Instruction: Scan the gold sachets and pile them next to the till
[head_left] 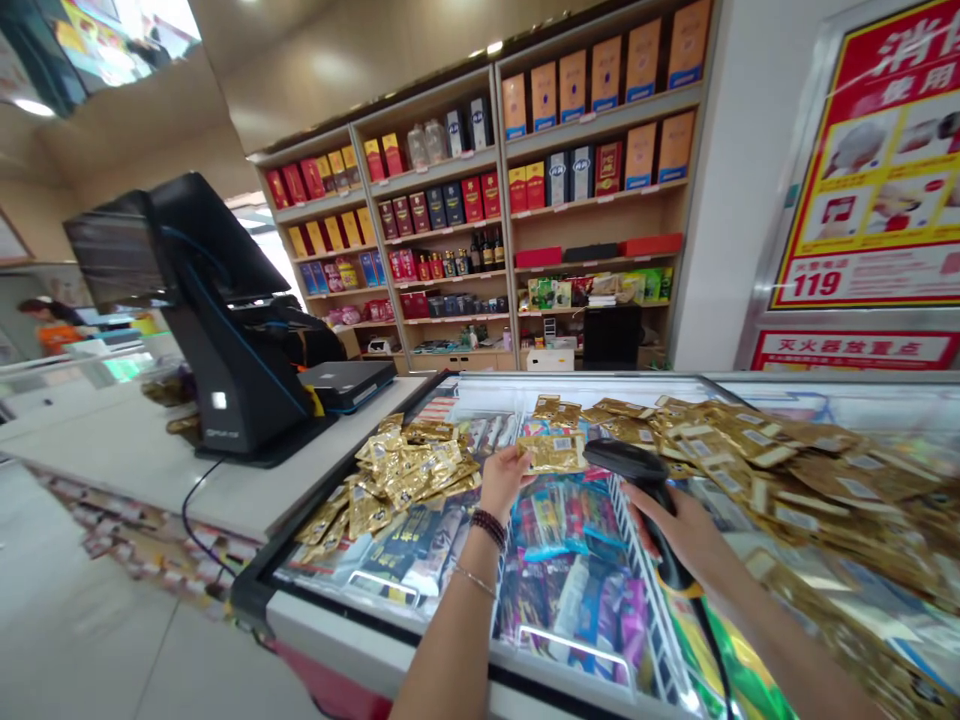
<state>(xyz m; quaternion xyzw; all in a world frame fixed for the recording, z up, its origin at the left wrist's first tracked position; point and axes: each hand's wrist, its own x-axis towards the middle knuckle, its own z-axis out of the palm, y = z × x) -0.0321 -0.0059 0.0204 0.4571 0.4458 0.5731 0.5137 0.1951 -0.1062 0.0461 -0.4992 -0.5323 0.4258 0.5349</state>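
Note:
My left hand (502,482) pinches a gold foil packet (552,453) with a white barcode label, holding it just in front of a black handheld barcode scanner (628,466). The scanner's handle sits shut in my right hand (675,530), and its cable runs down towards the lower right. A pile of gold foil packets (397,472) lies left of my left hand on the glass-topped chest freezer (480,395). A much larger heap of similar packets (780,455) spreads across the freezer's right side.
Colourful packaged goods fill the freezer (570,560) under its glass. Left of it stand a white counter (112,450) and a black point-of-sale terminal (232,340). Wooden shelves (480,230) of boxed goods line the back wall, a red-and-yellow poster (870,170) hangs right, and a person (52,325) stands far left.

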